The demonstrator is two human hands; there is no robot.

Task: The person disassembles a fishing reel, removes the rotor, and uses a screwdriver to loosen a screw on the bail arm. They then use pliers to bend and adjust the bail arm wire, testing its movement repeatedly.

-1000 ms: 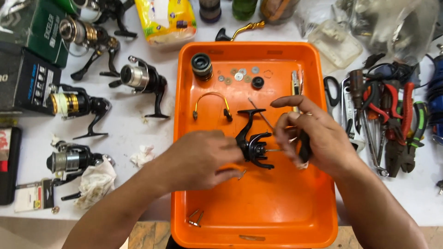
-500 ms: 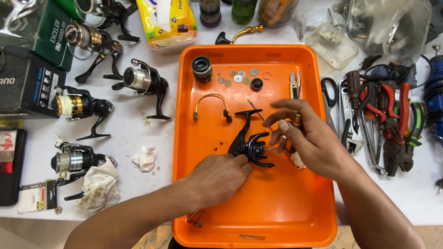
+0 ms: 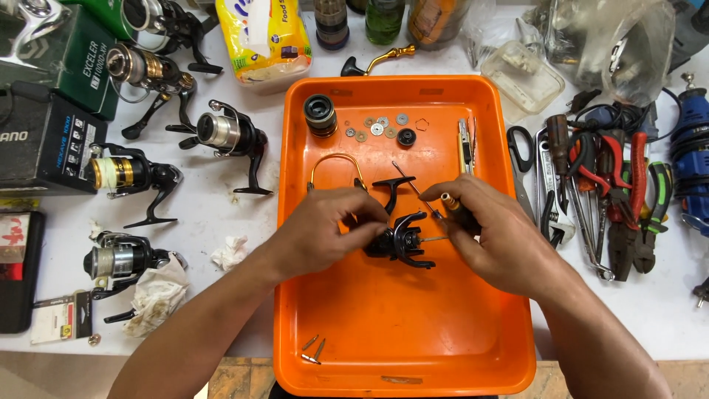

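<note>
Holding the black reel body (image 3: 399,240) over the orange tray (image 3: 399,332), we grasp it with our left hand (image 3: 325,229), while our right hand (image 3: 491,240) is closed around a screwdriver (image 3: 452,207) just beside it. We should keep the reel steady and the tip straight, so small washers (image 3: 380,127) beyond our fingers stay undisturbed.

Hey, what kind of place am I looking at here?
Likely a fishing-reel repair bench: a stripped black reel body over an orange plastic tray, spinning reels lined up beside it, pliers and cutters opposite.
</note>
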